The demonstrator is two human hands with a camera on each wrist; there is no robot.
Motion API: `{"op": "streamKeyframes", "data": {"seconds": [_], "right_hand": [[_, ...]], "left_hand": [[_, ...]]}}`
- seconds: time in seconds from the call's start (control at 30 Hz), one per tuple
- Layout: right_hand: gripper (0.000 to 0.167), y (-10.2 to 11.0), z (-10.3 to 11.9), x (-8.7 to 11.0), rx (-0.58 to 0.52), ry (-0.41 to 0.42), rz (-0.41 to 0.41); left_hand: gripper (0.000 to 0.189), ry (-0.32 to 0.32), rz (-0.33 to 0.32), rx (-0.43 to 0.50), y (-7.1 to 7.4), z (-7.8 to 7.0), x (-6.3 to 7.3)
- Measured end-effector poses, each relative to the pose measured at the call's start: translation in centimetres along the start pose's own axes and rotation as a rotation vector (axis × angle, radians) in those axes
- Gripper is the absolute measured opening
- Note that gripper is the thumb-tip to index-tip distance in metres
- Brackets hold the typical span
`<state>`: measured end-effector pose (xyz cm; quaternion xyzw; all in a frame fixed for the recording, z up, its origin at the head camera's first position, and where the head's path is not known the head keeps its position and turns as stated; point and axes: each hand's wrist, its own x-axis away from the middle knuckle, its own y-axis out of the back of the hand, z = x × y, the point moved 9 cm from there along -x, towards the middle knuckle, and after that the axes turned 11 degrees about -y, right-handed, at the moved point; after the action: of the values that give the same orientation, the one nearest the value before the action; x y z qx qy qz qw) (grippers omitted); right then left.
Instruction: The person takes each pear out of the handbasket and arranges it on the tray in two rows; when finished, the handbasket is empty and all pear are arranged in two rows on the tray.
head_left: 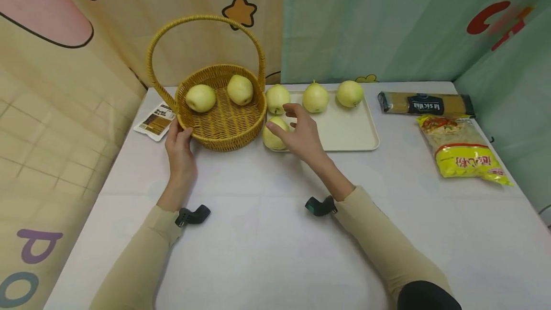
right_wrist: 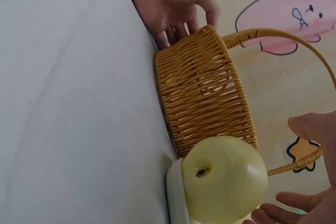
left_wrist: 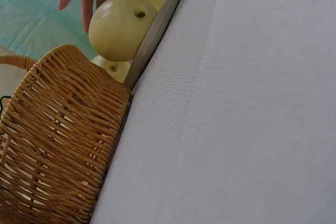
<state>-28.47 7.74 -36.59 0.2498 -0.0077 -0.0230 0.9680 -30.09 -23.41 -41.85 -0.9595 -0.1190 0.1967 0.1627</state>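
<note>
My left hand [head_left: 180,154] grips the left side of a woven basket [head_left: 228,144] with a tall arched handle. In the right wrist view, its thumb is at the rim and its fingers lie against the outer wall. Two pale yellow-green pears, one left [head_left: 200,98] and one right [head_left: 240,90], lie inside the basket. Over the front left pear [head_left: 272,138] on a white tray [head_left: 348,130], my right hand [head_left: 304,138] hovers with fingers spread and relaxed, holding nothing. The right wrist view shows a gap between that hand and the pear [right_wrist: 226,179].
Along the tray's back edge sit more pears, including a middle one [head_left: 315,97] and a right one [head_left: 349,94]. A flat packet [head_left: 156,121] lies left of the basket. At right are a long pasta pack [head_left: 426,104] and a yellow noodle bag [head_left: 465,152]. Curtains hang behind the table.
</note>
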Motion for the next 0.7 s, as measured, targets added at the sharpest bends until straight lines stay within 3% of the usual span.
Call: {"op": "streamKeyframes", "data": {"seconds": [0.23,0.7], "right_hand": [[0.07,-0.5,3.0,-0.6,-0.054,0.067,-0.012],[0.066,-5.1,8.1,-2.0,-0.165,0.11,0.041]], "left_hand": [[0.06,0.017,-0.01,0.021,0.2,0.1,-0.1],[0.059,-0.013,0.0,0.001,0.1,0.0,0.1]]}}
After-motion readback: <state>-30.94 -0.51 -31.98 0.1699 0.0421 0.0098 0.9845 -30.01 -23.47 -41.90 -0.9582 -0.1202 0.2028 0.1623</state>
